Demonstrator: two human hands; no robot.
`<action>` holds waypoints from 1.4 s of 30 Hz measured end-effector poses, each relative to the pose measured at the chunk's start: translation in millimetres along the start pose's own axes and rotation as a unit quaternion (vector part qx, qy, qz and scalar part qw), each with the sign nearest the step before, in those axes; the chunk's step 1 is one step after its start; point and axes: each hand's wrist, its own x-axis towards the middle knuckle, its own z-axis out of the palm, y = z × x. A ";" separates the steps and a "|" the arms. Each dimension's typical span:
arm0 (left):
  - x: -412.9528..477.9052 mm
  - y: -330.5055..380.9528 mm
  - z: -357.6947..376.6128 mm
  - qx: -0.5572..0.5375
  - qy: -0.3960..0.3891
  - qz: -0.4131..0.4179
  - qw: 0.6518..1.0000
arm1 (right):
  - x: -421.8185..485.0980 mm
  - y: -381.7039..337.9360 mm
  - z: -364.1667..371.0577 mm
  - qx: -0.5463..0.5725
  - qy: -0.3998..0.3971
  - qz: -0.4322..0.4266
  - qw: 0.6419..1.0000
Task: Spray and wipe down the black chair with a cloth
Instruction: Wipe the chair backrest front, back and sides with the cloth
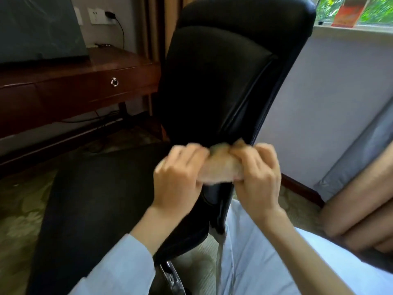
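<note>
From the head view: holding the cloth bunched between the left grip and the right grip, each closing round one end with curled fingers, neither one spread wide. Holding it up in front of the lower back of the chair, just above the join of back and seat. Not managing to tell, through the blur, whether it is touching the upholstery or hanging just clear of it. Judging the cloth as light, thin and limp: crumpling easily, offering no stiffness, likely sagging or slipping loose if pinched by one corner only. Leaning, therefore, towards folding it into a pad under flat fingers, or bunching it well into one palm, rather than stretching it between two ends. Reading the chair as smooth, padded and faintly shiny, probably giving a little under pressure and letting a damp cloth glide. Also expecting some rolling or swivelling under a push, so calling for bracing at the top of the back or along an edge with the spare grip. Noting a wooden counter behind the chair to the left, well apart from both grips.
</note>
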 end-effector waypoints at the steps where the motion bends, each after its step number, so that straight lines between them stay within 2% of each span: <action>1: 23.8 2.3 -6.8 0.003 0.013 0.005 1.000 | 24.2 2.3 -3.5 -0.005 0.014 -0.001 1.000; 4: 84.9 3.1 -20.8 0.021 0.017 0.024 0.999 | 79.7 9.8 -10.1 -0.024 0.036 0.009 0.999; 8: 115.8 -3.7 -11.6 0.009 -0.023 0.051 0.998 | 91.3 23.1 -3.2 -0.041 0.042 0.012 0.998; 12: 90.1 -18.2 20.0 -0.043 -0.061 0.041 0.996 | 68.3 30.2 19.5 -0.028 0.051 0.030 0.998; 15: 71.0 -23.2 40.7 -0.078 -0.044 0.007 0.996 | 51.7 32.8 34.3 -0.003 0.067 0.060 0.996; 21: 45.2 -26.4 60.1 -0.074 -0.021 -0.001 0.997 | 10.0 30.5 56.2 0.042 0.068 0.136 0.987; 26: 2.9 -39.3 76.7 -0.040 -0.035 0.053 0.997 | -45.3 27.4 76.7 0.096 0.028 0.213 0.972; 30: -25.1 -43.4 83.1 -0.022 -0.080 0.083 0.993 | -76.8 23.1 83.9 0.098 -0.020 0.247 0.964; 33: -28.8 -43.6 82.1 -0.022 -0.090 0.078 0.993 | -75.3 22.8 78.5 0.090 -0.032 0.238 0.967; 35: -14.3 -40.2 75.8 -0.028 -0.062 0.067 0.995 | -51.6 24.2 69.4 0.094 -0.001 0.215 0.972; 38: 37.8 -27.5 56.6 -0.028 0.002 0.035 0.999 | 12.4 28.2 53.2 0.088 0.059 0.152 0.983; 42: 126.8 -14.3 24.0 -0.020 0.040 0.028 0.999 | 96.7 33.8 34.6 0.051 0.082 0.105 0.990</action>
